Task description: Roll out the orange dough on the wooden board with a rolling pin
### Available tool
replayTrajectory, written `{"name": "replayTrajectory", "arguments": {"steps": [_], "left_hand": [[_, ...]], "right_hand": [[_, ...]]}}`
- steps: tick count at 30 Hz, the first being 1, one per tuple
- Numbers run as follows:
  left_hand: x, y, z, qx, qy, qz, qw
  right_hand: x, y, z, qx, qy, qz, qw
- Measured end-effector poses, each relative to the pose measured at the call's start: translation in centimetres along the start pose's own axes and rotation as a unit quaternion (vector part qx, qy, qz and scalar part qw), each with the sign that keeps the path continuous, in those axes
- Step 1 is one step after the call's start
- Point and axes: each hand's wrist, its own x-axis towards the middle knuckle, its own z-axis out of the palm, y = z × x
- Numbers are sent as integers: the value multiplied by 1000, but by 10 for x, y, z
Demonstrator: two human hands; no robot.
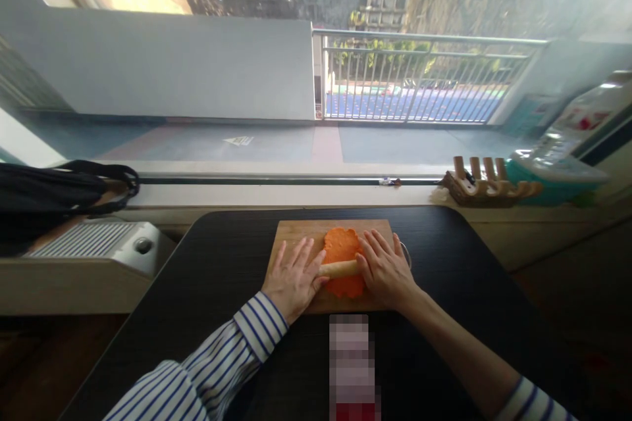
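A flat, ragged-edged sheet of orange dough lies on a wooden board. Across it runs a light wooden rolling pin, whose middle shows between my hands. My left hand rests on the pin's left end with its fingers stretched out and spread. On the right end lies my right hand, its fingers extended forward and slightly apart, the thumb side by the dough. Both palms hide the ends of the pin. A metal ring shows at the board's right edge, partly behind my right hand.
The board lies on a dark table below a window. On the sill at right stand a wooden rack with pegs, a teal container and a clear plastic bottle. A black bag lies at left, above a white radiator.
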Motion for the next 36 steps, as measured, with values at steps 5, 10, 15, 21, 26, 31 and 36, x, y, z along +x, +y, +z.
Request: {"name": "replayTrajectory", "arguments": {"steps": [5,10,15,21,26,31,36], "left_hand": [[17,-7,5,5,-50,-46,998],[50,-27,10,-10,-101,-99,990],[65,-32,12,-8,-108,-125,986],[10,-2,2,-2,-25,13,1000],[-30,17,-6,-8,39,72,997],[0,5,-2,-11,-6,29,999],[53,-20,10,-17,-64,-50,997]], "right_hand": [[20,3,4,-14,18,-4,1000],[60,8,0,14,-44,29,998],[77,10,-2,30,-75,61,995],[1,-1,3,-17,20,-8,1000],[-50,-6,3,-24,44,-55,997],[-11,0,0,-18,-5,-30,999],[54,9,0,-2,-65,18,998]]}}
